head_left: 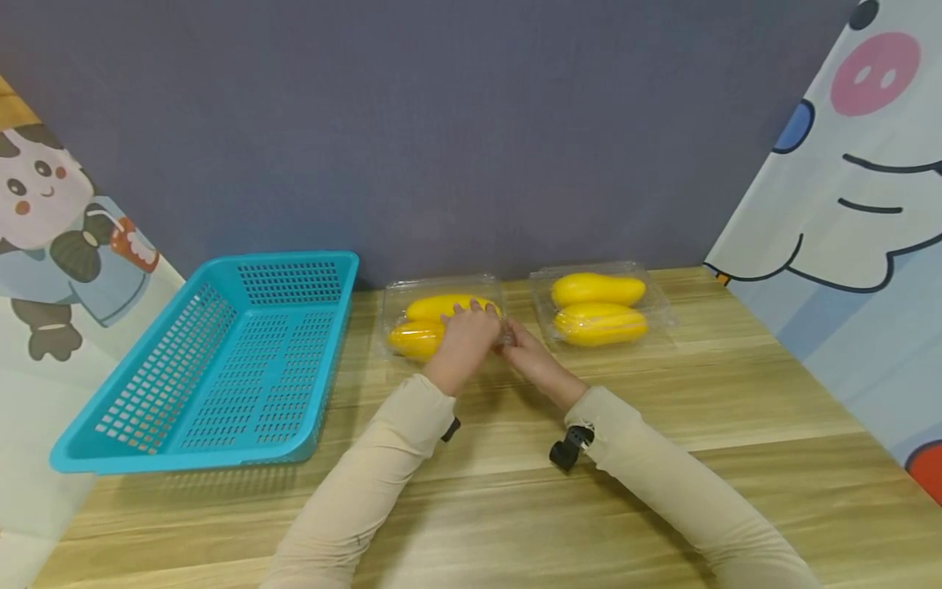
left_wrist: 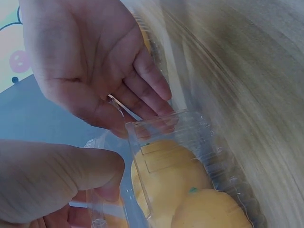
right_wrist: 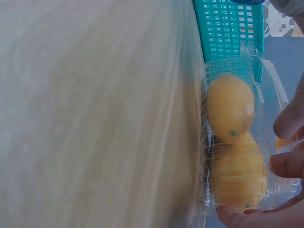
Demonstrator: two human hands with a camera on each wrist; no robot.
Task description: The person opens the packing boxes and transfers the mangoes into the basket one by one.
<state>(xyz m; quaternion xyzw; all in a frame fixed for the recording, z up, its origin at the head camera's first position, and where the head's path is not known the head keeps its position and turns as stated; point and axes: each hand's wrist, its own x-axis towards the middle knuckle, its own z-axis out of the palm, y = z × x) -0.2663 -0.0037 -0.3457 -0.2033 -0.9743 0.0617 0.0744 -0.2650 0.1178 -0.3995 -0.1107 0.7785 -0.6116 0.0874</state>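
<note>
A clear plastic clamshell box [head_left: 393, 294] stands by the back wall with two smooth, oblong yellow fruits [head_left: 415, 337] in it; the wrist views show small green spots at their ends. Its lid [left_wrist: 98, 199] stands partly raised from the base. My left hand [head_left: 467, 335] reaches over the box and pinches the lid's edge between thumb and fingers. At the box's right end, my right hand [head_left: 533, 360] holds the base's rim, thumb [right_wrist: 286, 165] at the side and fingers low against it. In the head view my left hand covers part of the fruits.
To the right sits a second clear clamshell box [head_left: 543, 304] with two yellow fruits [head_left: 599, 323]. A blue-green perforated basket [head_left: 316, 393] stands at the left. A grey partition [head_left: 515, 147] closes off the back of the wooden table [head_left: 500, 507]; cartoon-printed panels flank both sides.
</note>
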